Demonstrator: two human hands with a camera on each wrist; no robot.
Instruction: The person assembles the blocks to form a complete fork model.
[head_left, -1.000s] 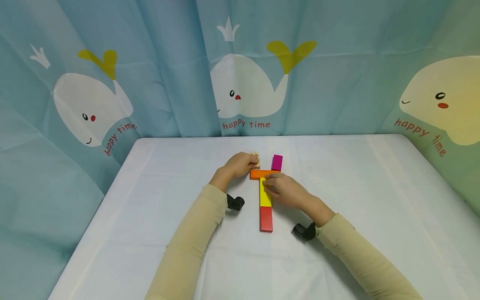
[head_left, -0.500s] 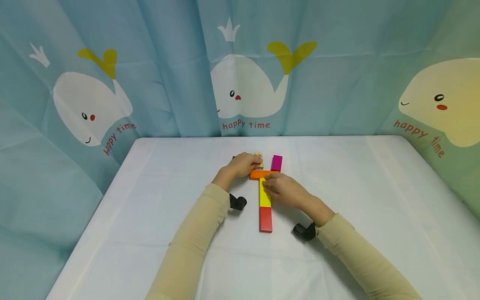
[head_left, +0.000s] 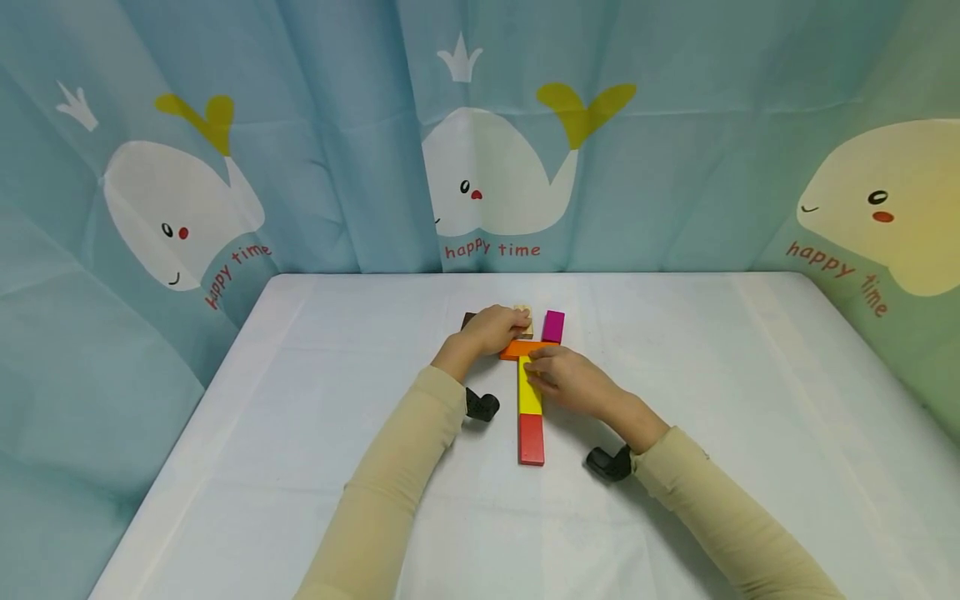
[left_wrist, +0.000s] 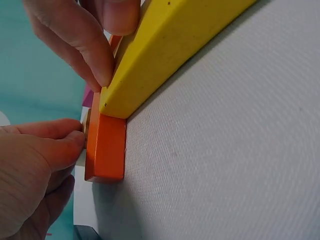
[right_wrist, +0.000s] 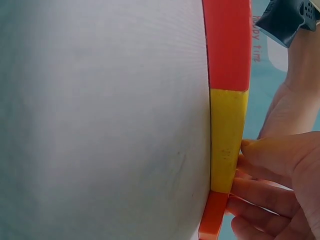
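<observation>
A row of painted blocks lies on the white table: a red block (head_left: 531,439), a yellow block (head_left: 529,392) end to end with it, and an orange block (head_left: 513,350) set crosswise at the far end. Beyond the orange block, my left hand (head_left: 491,330) pinches a pale wooden block (head_left: 523,321) between thumb and fingers. A magenta block (head_left: 553,326) stands behind the orange one's right end. My right hand (head_left: 576,382) rests its fingertips on the yellow and orange blocks near their joint. In the left wrist view the orange block (left_wrist: 107,145) mostly hides the wooden one.
A dark brown block (head_left: 468,319) shows partly behind my left hand. Black wrist devices (head_left: 482,407) sit under both wrists. Behind the white table (head_left: 712,358) hangs a blue curtain (head_left: 337,150) with printed whales.
My left hand has slid the pale wooden block to the right, toward the magenta block, uncovering part of the dark brown block. The right hand stays in place.
</observation>
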